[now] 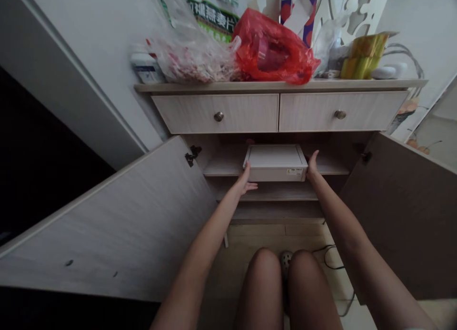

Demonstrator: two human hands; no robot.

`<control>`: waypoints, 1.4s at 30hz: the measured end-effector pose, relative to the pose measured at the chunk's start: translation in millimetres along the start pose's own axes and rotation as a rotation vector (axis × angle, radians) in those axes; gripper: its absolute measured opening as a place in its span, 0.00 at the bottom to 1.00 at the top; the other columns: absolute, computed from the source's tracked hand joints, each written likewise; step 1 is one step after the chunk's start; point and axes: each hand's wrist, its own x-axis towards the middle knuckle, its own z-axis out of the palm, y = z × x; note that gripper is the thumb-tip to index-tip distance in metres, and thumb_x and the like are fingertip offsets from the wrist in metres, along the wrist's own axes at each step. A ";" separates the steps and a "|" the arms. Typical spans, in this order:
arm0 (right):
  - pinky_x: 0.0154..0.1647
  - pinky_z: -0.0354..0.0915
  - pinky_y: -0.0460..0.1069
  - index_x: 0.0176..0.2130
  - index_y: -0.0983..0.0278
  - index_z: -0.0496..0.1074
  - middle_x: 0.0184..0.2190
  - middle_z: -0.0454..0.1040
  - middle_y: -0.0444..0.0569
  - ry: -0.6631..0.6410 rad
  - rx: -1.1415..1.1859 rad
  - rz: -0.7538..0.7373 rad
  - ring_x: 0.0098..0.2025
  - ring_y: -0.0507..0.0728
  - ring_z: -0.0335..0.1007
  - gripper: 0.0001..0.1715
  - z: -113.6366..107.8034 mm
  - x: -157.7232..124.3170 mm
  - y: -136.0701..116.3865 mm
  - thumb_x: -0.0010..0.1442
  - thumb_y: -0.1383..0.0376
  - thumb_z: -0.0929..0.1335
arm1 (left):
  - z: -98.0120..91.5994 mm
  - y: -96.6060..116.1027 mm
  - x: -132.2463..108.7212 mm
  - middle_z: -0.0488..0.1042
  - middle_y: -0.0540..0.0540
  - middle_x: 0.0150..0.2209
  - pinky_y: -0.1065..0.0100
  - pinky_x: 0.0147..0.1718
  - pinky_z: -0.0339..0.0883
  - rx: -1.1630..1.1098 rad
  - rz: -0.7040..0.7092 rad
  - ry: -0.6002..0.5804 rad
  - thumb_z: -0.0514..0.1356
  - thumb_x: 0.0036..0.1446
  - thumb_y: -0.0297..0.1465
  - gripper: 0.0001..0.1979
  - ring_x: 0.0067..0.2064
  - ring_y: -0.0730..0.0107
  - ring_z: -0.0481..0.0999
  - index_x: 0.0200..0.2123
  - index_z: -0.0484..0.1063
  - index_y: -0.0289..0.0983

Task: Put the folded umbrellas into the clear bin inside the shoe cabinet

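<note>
A white rectangular box (pixel 275 162) sits on the upper shelf (pixel 223 167) inside an open wooden cabinet, its front end past the shelf edge. My left hand (pixel 245 179) presses against the box's left side, fingers curled under its lower corner. My right hand (pixel 312 165) lies against the box's right side, fingers stretched along it. Both hands clasp the box between them. A small label shows on the box's front right corner.
Both cabinet doors stand wide open, left door (pixel 117 220) and right door (pixel 407 211). Two shut drawers (pixel 218 113) sit above. On top lie a red plastic bag (pixel 273 49), a clear bag (pixel 194 58) and yellow packs (pixel 362 56). My knees (pixel 282 282) are below; a cable (pixel 330 258) lies on the floor.
</note>
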 end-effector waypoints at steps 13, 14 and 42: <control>0.45 0.65 0.55 0.41 0.67 0.78 0.38 0.79 0.59 0.330 -0.687 -0.458 0.40 0.63 0.73 0.33 -22.8 -49.2 60.7 0.58 0.42 0.63 | -15.2 -46.2 39.1 0.80 0.40 0.32 0.72 0.33 0.58 0.832 0.791 0.416 0.59 0.62 0.36 0.13 0.33 0.68 0.75 0.37 0.79 0.33; 0.45 0.65 0.54 0.42 0.66 0.78 0.39 0.79 0.58 0.324 -0.712 -0.424 0.40 0.63 0.74 0.32 -21.9 -42.5 57.8 0.59 0.43 0.64 | -13.7 -43.6 43.0 0.79 0.40 0.32 0.72 0.33 0.57 0.848 0.795 0.410 0.59 0.62 0.36 0.13 0.32 0.68 0.75 0.37 0.79 0.33; 0.43 0.67 0.54 0.48 0.65 0.79 0.44 0.78 0.64 0.225 -1.021 -0.128 0.49 0.68 0.74 0.25 16.9 89.2 36.5 0.63 0.51 0.65 | 22.3 11.7 189.7 0.76 0.41 0.29 0.69 0.33 0.59 0.704 0.703 0.294 0.59 0.58 0.33 0.10 0.36 0.62 0.75 0.31 0.76 0.33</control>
